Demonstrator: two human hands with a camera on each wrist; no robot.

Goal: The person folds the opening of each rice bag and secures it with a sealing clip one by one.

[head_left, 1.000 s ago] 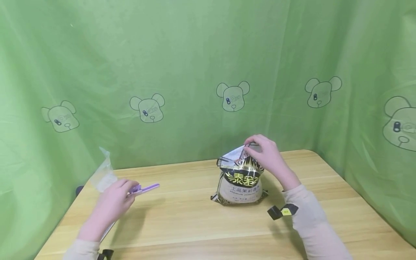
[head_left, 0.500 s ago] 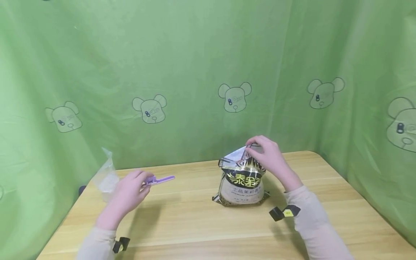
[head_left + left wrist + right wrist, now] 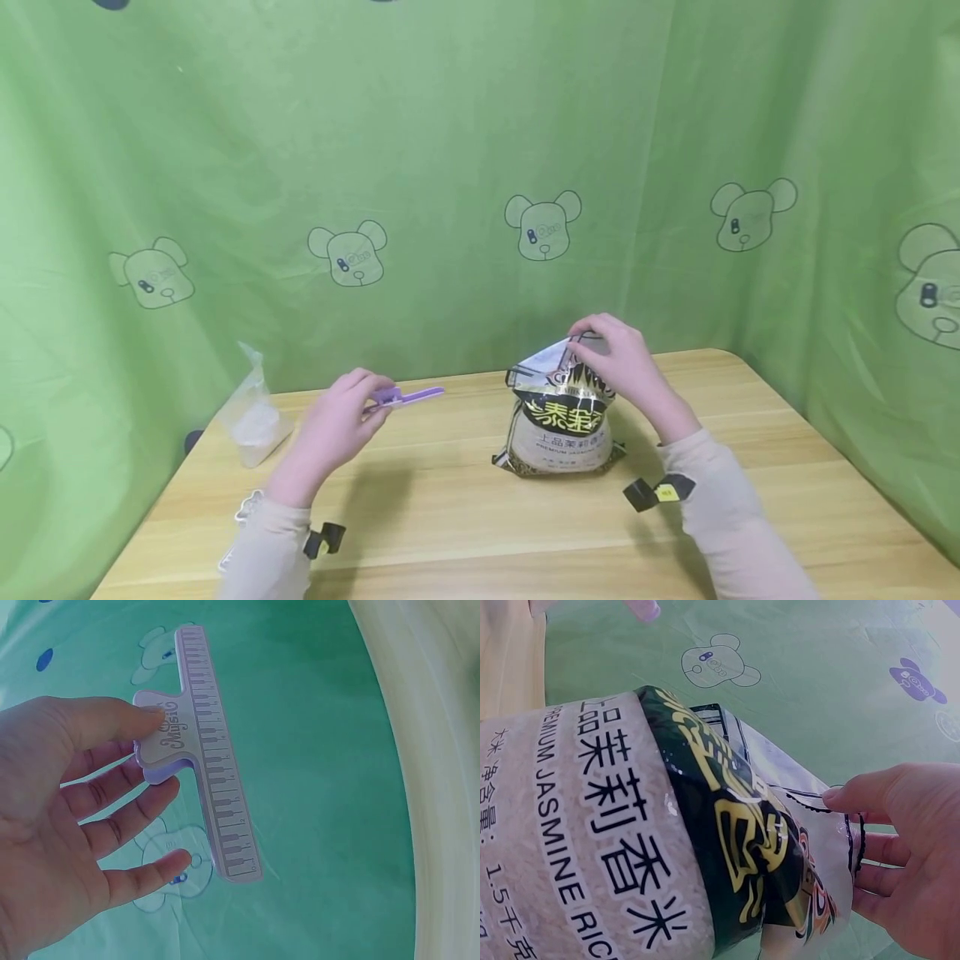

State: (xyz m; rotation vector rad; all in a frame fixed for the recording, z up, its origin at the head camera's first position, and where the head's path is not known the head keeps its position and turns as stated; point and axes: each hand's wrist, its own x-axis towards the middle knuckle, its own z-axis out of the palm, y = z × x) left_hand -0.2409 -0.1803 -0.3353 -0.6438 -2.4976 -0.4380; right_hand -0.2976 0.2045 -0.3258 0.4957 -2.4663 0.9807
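Observation:
A bag of jasmine rice (image 3: 562, 425) stands upright on the table, its top folded over. My right hand (image 3: 618, 354) pinches that folded top between thumb and fingers; the right wrist view shows the thumb on the white flap (image 3: 780, 761). Left of the bag and above the table, my left hand (image 3: 341, 425) holds a purple clip (image 3: 405, 398) by its handle. In the left wrist view the clip (image 3: 217, 765) has a long bar printed with piano keys and the word Music, with the thumb on the handle.
A clear plastic bag with white contents (image 3: 257, 429) stands at the table's left back. White-edged flat items (image 3: 249, 506) lie partly hidden behind the left forearm. A green curtain (image 3: 450, 125) with bear-head prints hangs around the wooden table (image 3: 480, 517).
My left hand has carried the purple clip up and to the right, toward the rice bag, uncovering the clear bag. My right hand keeps its pinch on the bag top.

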